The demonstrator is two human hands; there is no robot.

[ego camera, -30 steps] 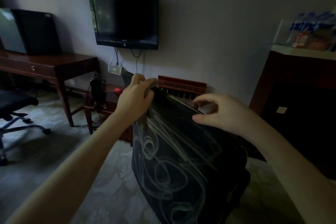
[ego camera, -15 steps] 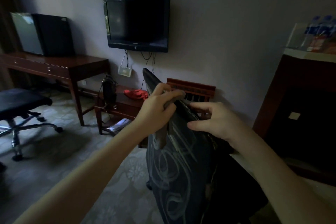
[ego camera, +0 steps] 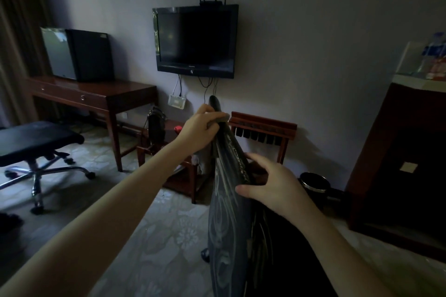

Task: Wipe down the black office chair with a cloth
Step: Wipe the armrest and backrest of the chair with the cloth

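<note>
The left hand (ego camera: pixel 199 128) clamps a grey cloth (ego camera: pixel 205 159) over the top edge of the black chair backrest (ego camera: pixel 226 200). The right hand (ego camera: pixel 268 183) grips that edge lower down. The backrest stands edge-on at centre, streaked with pale swirls.

cloth (ego camera: pixel 204 160) partly hidden, office chair (ego camera: pixel 41 138) cropped left
</note>
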